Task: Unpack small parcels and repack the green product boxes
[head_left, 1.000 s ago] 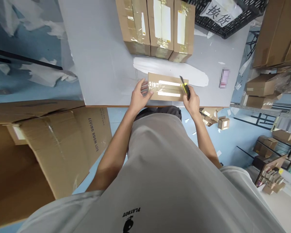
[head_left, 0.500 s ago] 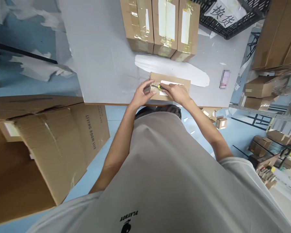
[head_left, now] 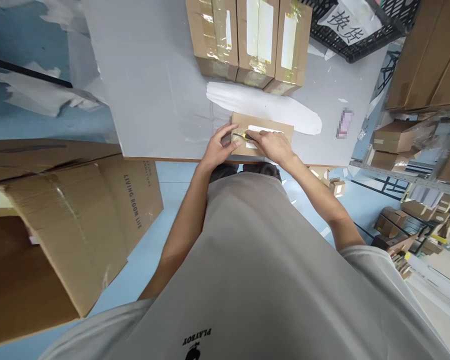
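A small flat cardboard box (head_left: 262,122) with a white label and clear tape lies at the table's front edge, right in front of me. My left hand (head_left: 221,144) holds its left end, fingers at the far corner and thumb on top. My right hand (head_left: 272,145) is closed around a slim yellow-and-black utility knife (head_left: 246,136). The knife's thin dark tip points left, over the taped end of the box, close to my left fingers. Whether the tip touches the tape I cannot tell. My right palm covers part of the label.
Three taped cardboard boxes (head_left: 255,72) stand at the back of the grey table (head_left: 146,90). A white paper strip (head_left: 262,104) lies before them. A black plastic crate (head_left: 354,51) is at the back right. A large open carton (head_left: 71,215) stands left, below the table.
The view has shifted slightly, so the large carton and floor items sit further left. My hands, the knife and the small box stay in nearly the same arrangement.
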The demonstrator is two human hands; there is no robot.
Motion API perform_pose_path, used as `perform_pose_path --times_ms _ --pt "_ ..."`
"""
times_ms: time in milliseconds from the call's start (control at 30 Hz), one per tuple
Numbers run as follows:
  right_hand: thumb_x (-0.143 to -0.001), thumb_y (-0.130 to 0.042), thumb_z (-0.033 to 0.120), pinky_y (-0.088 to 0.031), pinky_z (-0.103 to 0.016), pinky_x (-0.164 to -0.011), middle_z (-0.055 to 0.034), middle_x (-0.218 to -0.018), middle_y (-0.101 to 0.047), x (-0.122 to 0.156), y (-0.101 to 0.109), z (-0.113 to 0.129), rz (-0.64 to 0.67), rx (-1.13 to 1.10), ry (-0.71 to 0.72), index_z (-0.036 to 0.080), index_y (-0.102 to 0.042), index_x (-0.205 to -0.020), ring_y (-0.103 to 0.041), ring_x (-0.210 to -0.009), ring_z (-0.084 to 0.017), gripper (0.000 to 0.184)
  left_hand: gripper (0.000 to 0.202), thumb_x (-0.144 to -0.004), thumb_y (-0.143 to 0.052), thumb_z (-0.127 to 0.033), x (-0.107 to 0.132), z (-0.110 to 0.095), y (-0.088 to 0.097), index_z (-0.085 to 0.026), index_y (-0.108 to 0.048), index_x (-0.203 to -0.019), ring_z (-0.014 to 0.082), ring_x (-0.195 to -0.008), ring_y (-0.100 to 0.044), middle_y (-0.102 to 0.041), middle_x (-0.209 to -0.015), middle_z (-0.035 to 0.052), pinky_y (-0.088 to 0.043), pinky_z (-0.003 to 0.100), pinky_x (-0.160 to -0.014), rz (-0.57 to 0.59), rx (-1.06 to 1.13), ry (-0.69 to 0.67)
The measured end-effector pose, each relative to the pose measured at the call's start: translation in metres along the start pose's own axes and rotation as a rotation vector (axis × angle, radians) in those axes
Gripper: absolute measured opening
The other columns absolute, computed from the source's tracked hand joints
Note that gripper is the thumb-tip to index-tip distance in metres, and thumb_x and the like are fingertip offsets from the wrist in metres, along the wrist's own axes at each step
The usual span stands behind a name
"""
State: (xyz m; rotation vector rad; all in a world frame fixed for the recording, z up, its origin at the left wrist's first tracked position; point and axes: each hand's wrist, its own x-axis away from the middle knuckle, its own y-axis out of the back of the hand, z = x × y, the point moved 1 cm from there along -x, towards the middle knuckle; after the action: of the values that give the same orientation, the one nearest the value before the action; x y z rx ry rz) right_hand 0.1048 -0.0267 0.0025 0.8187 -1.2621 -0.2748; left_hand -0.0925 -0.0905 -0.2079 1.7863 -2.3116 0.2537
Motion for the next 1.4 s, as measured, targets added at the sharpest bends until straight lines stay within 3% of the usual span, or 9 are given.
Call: perform_pose_path --times_ms 300,533,700,900,1167,1400 --pt "-0.133 -0.036 0.043 -0.056 -0.041 -0.108 -0.0171 -0.156 -0.081 0.001 0.001 0.0 0.026 0.021 -0.013 0.031 -0.053 -0.183 -0.08 -0.136 -0.036 0.055 0.104 -0.096 -0.076 -0.1 0.0 0.01 -0.003 -0.031 -0.068 -0.173 0.0431 -0.166 -0.063 -0.056 -0.185 0.0213 -0.06 0.058 -0.133 -0.011 -0.024 -0.025" --pt "-0.126 -0.036 0.018 -0.06 -0.046 -0.107 -0.0239 -0.156 -0.079 0.0 0.005 0.016 0.048 0.094 -0.009 0.026 -0.051 -0.181 -0.083 -0.13 -0.037 0.057 0.101 -0.091 -0.086 -0.096 0.0 0.011 -0.002 -0.032 -0.073 -0.168 0.0452 -0.169 -0.06 -0.056 -0.185 0.02 -0.059 0.057 -0.134 -0.015 0.087 -0.032" --pt "-0.123 -0.036 0.012 -0.062 -0.048 -0.107 -0.0261 -0.153 -0.08 -0.003 0.008 0.025 0.042 0.091 0.017 0.021 -0.053 -0.177 -0.084 -0.129 -0.038 0.057 0.1 -0.092 -0.085 -0.096 0.002 0.011 -0.002 -0.032 -0.073 -0.167 0.0458 -0.167 -0.062 -0.057 -0.185 0.0206 -0.06 0.058 -0.133 -0.025 0.061 -0.031" --pt "-0.126 -0.043 0.021 -0.061 -0.049 -0.109 -0.0258 -0.153 -0.08 -0.001 0.002 0.009 0.029 0.082 0.024 0.022 -0.056 -0.175 -0.084 -0.131 -0.038 0.05 0.1 -0.093 -0.085 -0.094 0.003 0.015 -0.002 -0.031 -0.072 -0.17 0.0464 -0.168 -0.061 -0.055 -0.186 0.0211 -0.06 0.061 -0.133 -0.029 0.05 -0.015" --pt "-0.127 -0.042 0.021 -0.059 -0.047 -0.103 -0.0263 -0.146 -0.083 0.007 -0.005 -0.01 0.026 0.132 -0.024 0.019 -0.063 -0.171 -0.084 -0.126 -0.038 0.05 0.1 -0.094 -0.084 -0.095 0.003 0.014 -0.003 -0.032 -0.07 -0.171 0.0451 -0.168 -0.061 -0.053 -0.187 0.0195 -0.057 0.06 -0.136 -0.024 0.067 -0.04" --pt "-0.122 -0.036 0.008 -0.054 -0.045 -0.095 -0.0266 -0.143 -0.083 0.047 -0.011 -0.06 0.104 0.198 -0.178 0.019 -0.067 -0.17 -0.084 -0.124 -0.037 0.058 0.1 -0.095 -0.083 -0.095 0.001 0.028 -0.003 -0.033 -0.07 -0.172 0.0461 -0.169 -0.06 -0.053 -0.188 0.0192 -0.059 0.062 -0.134 -0.034 0.052 -0.041"
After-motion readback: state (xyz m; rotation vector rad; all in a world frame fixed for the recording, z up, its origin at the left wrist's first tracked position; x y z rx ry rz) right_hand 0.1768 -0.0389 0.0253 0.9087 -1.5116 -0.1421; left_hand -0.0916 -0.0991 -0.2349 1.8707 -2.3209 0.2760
